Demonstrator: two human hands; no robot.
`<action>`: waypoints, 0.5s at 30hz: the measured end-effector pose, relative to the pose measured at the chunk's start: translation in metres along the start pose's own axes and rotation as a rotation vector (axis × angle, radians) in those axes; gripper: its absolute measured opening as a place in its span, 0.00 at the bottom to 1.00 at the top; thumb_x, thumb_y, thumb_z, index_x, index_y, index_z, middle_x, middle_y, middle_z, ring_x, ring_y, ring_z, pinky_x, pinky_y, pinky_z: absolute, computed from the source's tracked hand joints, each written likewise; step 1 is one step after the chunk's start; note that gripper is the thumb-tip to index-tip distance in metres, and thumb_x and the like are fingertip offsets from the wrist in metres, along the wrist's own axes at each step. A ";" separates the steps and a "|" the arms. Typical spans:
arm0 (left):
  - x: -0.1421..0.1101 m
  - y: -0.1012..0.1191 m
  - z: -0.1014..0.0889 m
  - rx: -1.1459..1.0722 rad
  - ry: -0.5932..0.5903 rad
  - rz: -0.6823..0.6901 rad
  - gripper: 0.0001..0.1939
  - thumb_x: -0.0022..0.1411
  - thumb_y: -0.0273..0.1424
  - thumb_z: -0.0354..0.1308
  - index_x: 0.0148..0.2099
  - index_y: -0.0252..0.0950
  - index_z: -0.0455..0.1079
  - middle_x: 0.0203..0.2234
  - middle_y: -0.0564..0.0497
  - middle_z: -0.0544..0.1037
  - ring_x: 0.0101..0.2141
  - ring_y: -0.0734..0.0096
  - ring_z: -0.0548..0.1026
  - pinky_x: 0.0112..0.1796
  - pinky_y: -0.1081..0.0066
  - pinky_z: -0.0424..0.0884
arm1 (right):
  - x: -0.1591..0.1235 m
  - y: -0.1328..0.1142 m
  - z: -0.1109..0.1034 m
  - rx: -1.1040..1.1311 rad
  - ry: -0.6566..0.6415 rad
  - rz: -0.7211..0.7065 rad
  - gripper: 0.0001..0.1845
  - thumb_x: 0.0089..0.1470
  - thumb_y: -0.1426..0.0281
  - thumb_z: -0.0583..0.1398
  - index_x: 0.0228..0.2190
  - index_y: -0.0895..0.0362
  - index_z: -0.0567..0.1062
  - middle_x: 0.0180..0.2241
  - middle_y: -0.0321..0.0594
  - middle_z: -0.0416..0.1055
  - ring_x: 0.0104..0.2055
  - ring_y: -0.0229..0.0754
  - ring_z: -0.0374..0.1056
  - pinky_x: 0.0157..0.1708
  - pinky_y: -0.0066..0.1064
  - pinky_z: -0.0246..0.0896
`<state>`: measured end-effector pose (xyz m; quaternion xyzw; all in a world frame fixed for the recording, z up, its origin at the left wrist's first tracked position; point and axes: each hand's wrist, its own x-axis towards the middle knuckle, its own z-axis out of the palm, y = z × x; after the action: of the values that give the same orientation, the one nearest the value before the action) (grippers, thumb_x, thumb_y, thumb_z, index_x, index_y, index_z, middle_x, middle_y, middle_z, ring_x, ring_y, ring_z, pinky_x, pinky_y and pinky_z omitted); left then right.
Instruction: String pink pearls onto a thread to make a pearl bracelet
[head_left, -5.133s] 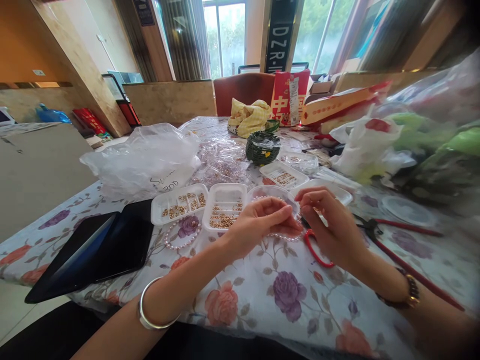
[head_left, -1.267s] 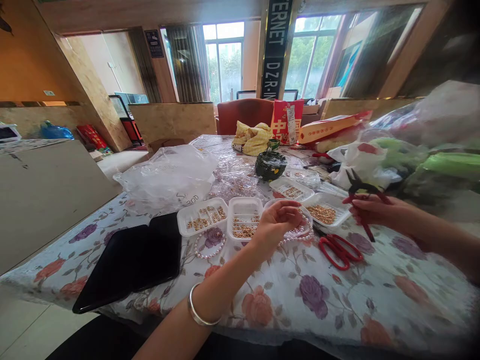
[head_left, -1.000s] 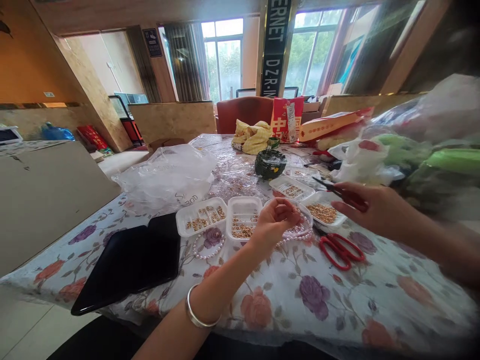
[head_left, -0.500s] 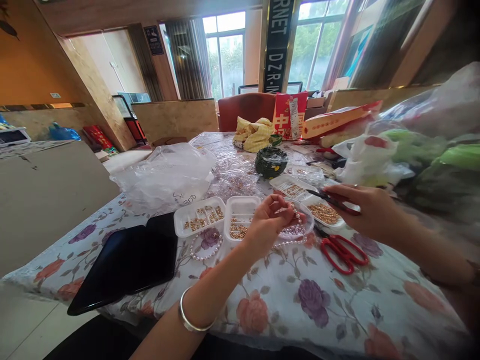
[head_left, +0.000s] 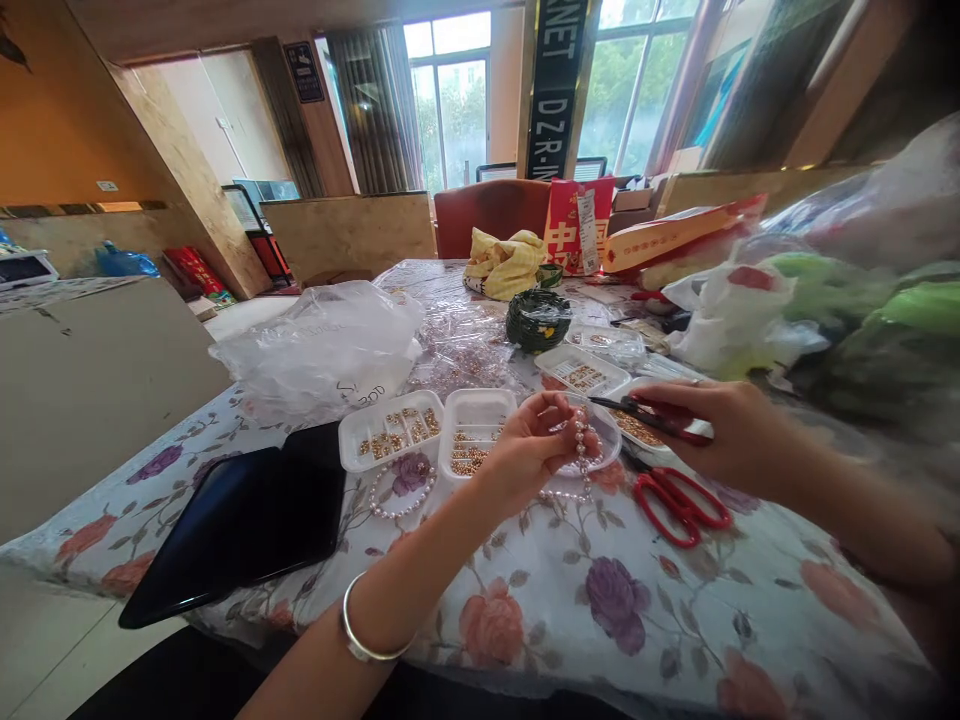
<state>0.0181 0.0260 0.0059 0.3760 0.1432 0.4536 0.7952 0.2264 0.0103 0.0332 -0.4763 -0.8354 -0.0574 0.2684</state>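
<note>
Pinched in the fingers of my left hand is a string of pearl beads, hanging down over the front of a round clear tub. My right hand is closed around small dark pliers. Their thin tips point left, close to the beads at my left fingertips. Whether they touch the string I cannot tell. Red-handled scissors lie on the cloth below my right hand. A ring of pearl beads rests to the left, in front of the white trays.
White divided trays hold gold beads. Further back are another tray, a dark green coil and a yellow cloth. A black tablet-like slab and a plastic bag lie left; bags crowd the right.
My right hand has brought the pliers left, toward the beads in my left hand. More of the bead string now hangs below my left fingers. The view has shifted slightly.
</note>
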 end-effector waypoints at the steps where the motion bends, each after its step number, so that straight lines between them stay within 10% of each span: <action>1: 0.000 0.000 0.000 0.000 -0.003 0.000 0.17 0.43 0.19 0.65 0.32 0.34 0.60 0.25 0.57 0.69 0.24 0.82 0.72 0.31 0.77 0.67 | 0.000 0.000 0.000 -0.002 -0.003 0.001 0.20 0.43 0.72 0.53 0.39 0.62 0.76 0.25 0.41 0.74 0.23 0.37 0.66 0.24 0.28 0.62; 15: 0.001 -0.002 -0.003 0.022 -0.039 0.011 0.16 0.44 0.20 0.65 0.33 0.34 0.61 0.25 0.56 0.68 0.25 0.82 0.70 0.31 0.77 0.66 | -0.003 0.004 0.005 0.028 -0.059 0.074 0.18 0.43 0.72 0.55 0.38 0.57 0.76 0.23 0.35 0.72 0.20 0.34 0.62 0.23 0.26 0.58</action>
<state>0.0177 0.0279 0.0026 0.3944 0.1304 0.4489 0.7912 0.2289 0.0124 0.0267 -0.5045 -0.8255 -0.0216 0.2521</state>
